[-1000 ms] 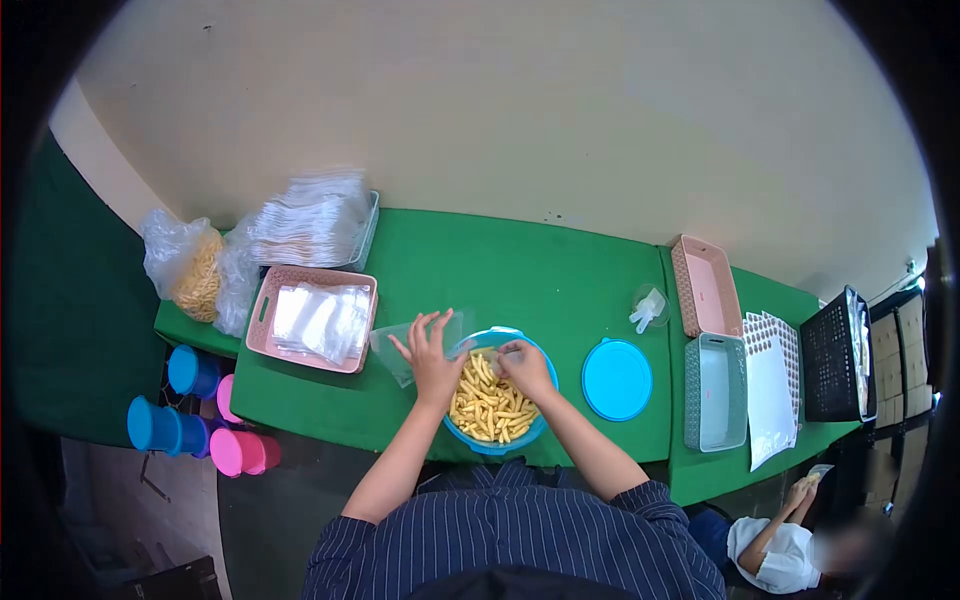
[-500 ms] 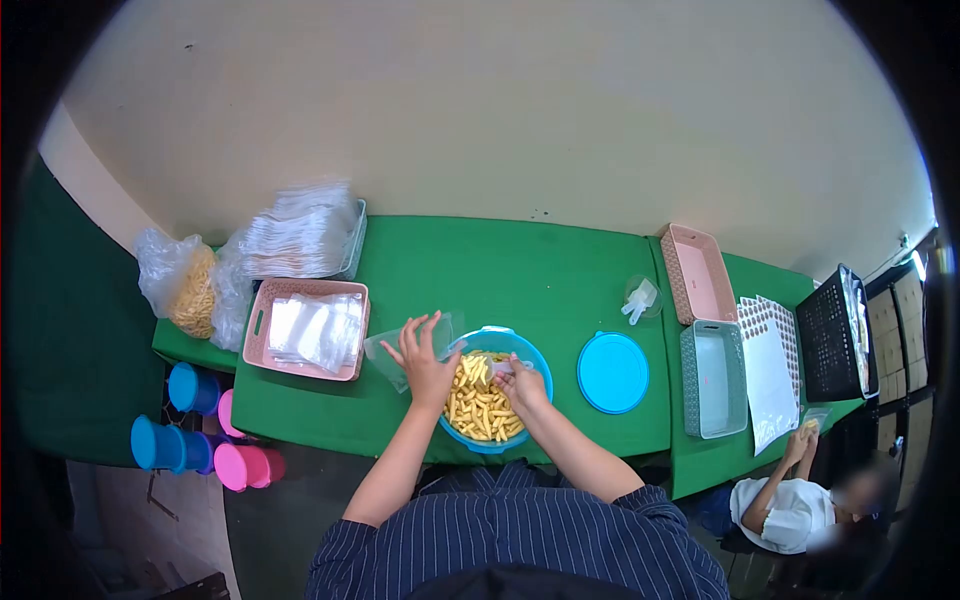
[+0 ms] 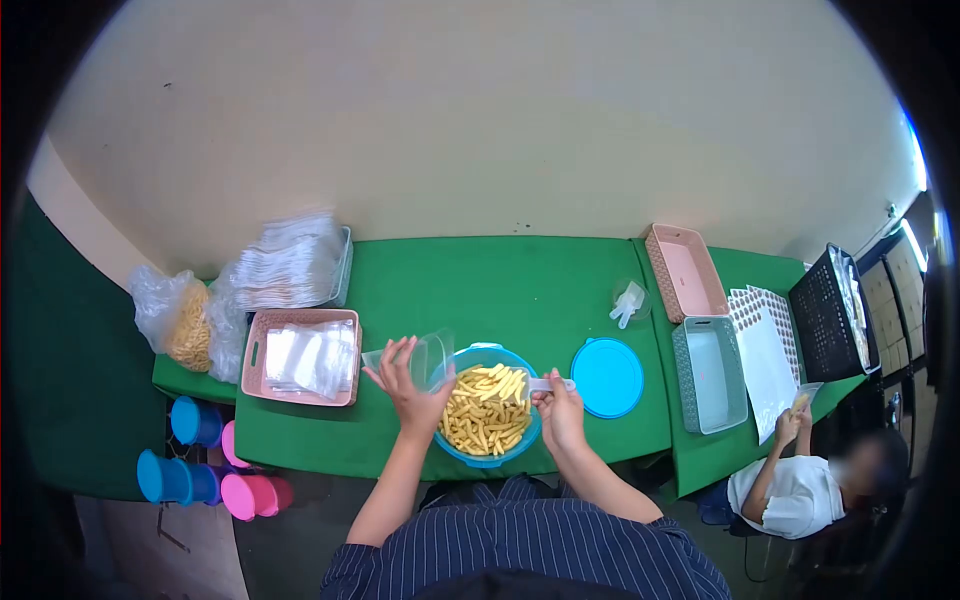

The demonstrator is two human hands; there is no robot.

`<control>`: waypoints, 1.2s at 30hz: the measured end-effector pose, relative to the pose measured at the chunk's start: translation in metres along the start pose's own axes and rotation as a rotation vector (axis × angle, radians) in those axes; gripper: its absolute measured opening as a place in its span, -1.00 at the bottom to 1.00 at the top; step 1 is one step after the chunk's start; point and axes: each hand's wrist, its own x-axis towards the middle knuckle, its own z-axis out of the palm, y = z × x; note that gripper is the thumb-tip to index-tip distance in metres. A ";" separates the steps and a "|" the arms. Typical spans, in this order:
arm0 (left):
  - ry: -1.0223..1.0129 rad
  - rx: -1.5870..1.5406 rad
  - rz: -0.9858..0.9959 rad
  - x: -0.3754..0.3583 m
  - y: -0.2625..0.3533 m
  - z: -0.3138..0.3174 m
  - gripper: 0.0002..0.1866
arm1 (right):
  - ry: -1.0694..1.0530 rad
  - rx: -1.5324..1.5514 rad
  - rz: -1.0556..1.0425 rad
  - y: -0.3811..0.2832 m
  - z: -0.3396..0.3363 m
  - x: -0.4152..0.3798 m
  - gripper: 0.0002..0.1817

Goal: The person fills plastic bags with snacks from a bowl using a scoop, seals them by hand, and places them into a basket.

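My left hand (image 3: 408,390) holds a clear plastic bag (image 3: 434,352) at the left rim of the blue tub (image 3: 487,462). Its fingers are spread, and the bag's mouth stands partly opened towards the tub. The tub contains many yellow, stick-shaped snacks (image 3: 480,430). At the tub's right side, my right hand (image 3: 562,410) grips the pale handle of a scoop (image 3: 550,384). The scoop's bowl is over the tub and heaped with snack sticks, which hide most of it. A round blue lid (image 3: 607,377) lies to the right of my right hand.
On the left are a pink basket (image 3: 300,398) of clear bags, stacked white packets (image 3: 285,265) and a bag of snacks (image 3: 190,335). To the right stand pink (image 3: 690,275) and grey (image 3: 712,385) baskets, sticker sheets (image 3: 765,370) and a black crate (image 3: 828,310). A seated person (image 3: 790,495) handles a packet.
My right hand has moved right and lifted the scoop, now loaded, from among the snacks. My left hand has shifted slightly left and down, and the bag's mouth is wider.
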 end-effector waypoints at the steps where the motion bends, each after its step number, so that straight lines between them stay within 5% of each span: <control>1: -0.078 0.018 0.046 0.004 0.005 -0.007 -0.13 | 0.001 0.010 -0.041 -0.008 0.004 -0.004 -0.78; 6: -0.344 0.018 0.075 0.016 0.026 -0.027 0.01 | -0.049 0.062 -0.179 -0.040 0.027 -0.019 -0.81; 12: -0.510 -0.030 0.220 0.004 0.045 -0.027 0.08 | -0.272 -0.465 -0.399 -0.042 0.065 -0.037 -0.85; 14: -0.508 -0.039 0.246 0.004 0.043 -0.027 0.07 | -0.578 -1.004 -0.956 -0.053 0.074 -0.047 -0.90; 16: -0.400 -0.074 0.154 0.009 0.034 -0.032 0.00 | -0.629 -0.950 -1.025 -0.059 0.074 -0.049 -0.93; 18: -0.273 -0.108 0.063 0.017 0.022 -0.031 -0.05 | -0.404 -0.708 -1.153 -0.059 0.064 -0.039 -0.88; 22: 0.038 -0.100 -0.145 0.013 -0.004 -0.010 -0.16 | -0.333 -0.918 -0.789 -0.053 0.050 0.002 -0.88; 26: -0.013 0.015 -0.184 -0.002 -0.010 0.016 -0.19 | -0.595 -1.103 -0.608 -0.008 0.030 0.036 -0.86; 28: -0.127 0.049 -0.226 -0.008 -0.014 0.023 -0.19 | -0.604 -1.233 -0.682 0.014 0.025 0.047 -0.91; 30: -0.141 0.061 -0.231 -0.006 -0.015 0.026 -0.21 | -0.595 -1.933 -0.880 0.033 0.021 0.055 -0.93; 31: -0.150 0.074 -0.238 -0.006 -0.015 0.026 -0.22 | -0.586 -2.024 -1.019 0.040 0.022 0.058 -0.93; 36: -0.145 0.112 -0.230 -0.009 -0.018 0.031 -0.20 | -0.778 -2.197 -0.934 0.040 0.016 0.064 -0.86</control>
